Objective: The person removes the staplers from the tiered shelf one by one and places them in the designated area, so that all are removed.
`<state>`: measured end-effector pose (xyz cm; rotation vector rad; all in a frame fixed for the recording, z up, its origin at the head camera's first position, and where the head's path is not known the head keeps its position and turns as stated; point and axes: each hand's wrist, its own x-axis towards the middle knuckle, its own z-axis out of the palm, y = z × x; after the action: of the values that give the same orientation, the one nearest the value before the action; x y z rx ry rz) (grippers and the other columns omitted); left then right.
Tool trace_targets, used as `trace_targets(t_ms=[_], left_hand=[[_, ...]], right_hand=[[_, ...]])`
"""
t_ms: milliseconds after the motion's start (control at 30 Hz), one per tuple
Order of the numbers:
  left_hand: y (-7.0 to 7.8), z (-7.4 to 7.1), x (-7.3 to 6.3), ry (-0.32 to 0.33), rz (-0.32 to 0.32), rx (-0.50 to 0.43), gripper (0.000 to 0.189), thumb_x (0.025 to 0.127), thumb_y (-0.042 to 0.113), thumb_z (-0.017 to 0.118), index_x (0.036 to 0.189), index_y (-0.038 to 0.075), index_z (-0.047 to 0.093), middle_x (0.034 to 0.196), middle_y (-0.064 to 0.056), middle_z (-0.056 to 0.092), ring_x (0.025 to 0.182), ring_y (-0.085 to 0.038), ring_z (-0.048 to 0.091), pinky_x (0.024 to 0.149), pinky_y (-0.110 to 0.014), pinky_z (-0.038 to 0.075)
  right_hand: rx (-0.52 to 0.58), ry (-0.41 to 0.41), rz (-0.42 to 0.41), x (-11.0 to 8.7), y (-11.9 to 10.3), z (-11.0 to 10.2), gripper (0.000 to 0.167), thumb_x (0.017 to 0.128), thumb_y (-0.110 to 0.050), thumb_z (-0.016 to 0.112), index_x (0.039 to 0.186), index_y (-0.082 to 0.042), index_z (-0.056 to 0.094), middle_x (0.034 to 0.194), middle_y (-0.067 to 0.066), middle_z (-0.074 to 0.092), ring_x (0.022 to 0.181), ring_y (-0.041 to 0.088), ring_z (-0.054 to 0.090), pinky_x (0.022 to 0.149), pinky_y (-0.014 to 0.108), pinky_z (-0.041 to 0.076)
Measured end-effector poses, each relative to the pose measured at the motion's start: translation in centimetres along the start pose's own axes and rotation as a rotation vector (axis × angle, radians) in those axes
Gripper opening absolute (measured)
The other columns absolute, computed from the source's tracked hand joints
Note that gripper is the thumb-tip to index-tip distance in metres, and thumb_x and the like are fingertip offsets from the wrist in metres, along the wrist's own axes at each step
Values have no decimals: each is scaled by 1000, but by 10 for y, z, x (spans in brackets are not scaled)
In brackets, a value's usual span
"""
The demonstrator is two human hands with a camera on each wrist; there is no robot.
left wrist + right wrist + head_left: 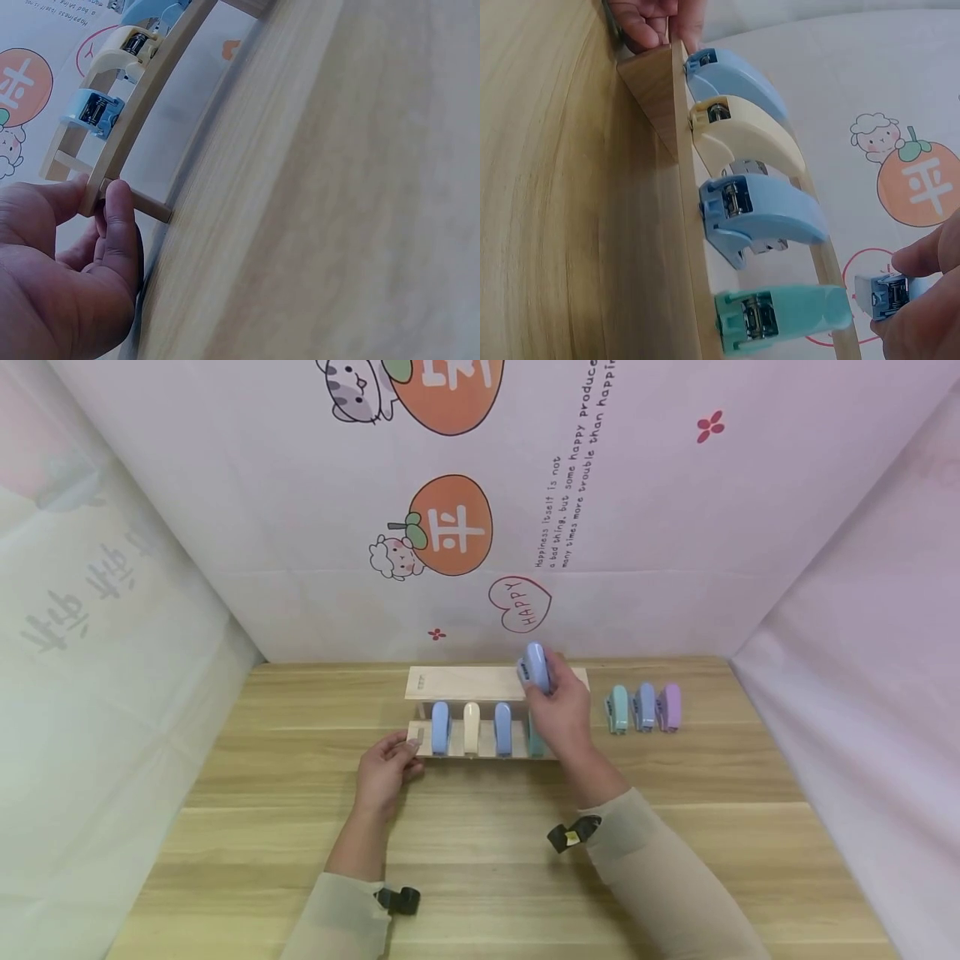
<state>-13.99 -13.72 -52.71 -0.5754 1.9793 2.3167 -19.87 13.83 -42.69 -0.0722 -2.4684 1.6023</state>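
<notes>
A light blue stapler (535,667) is held by my right hand (564,714) over the right part of the upper board of a wooden rack (472,681). Along the rack's lower shelf stand, from left to right, a blue stapler (441,728), a cream stapler (471,728), another blue stapler (503,728) and a green stapler (802,313), which the right hand partly covers in the head view. At the left end of that shelf, my left hand (384,772) pinches the wooden edge between thumb and fingers, as the left wrist view shows.
Right of the rack, a mint stapler (618,708), a blue stapler (644,706) and a purple stapler (669,707) stand side by side on the wooden table (480,860). A printed white cloth (637,527) rises behind the table, with more cloth at both sides.
</notes>
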Motion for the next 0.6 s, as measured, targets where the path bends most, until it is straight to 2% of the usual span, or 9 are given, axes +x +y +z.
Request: trace_targets(t_ms=[333,600], left_hand=[[0,-1,-1,-9,10,4,44,98,15,73,138,3,59,114,-17,68,91,-24,67,86,-37,65],[1,0,-1,1,-1,10,45,98,17,73,139,3,58,114,-14,68,92,-23,67,85,-34,65]], right_hand=[[-1,-11,107,1,9,-12,66,102,-13,64,161,-23,37,162,10,41,147,32,41,119,54,39],[7,-11,107,2,13,-25,67,101,-11,62,162,-20,35,163,9,40,147,32,41,120,52,38]])
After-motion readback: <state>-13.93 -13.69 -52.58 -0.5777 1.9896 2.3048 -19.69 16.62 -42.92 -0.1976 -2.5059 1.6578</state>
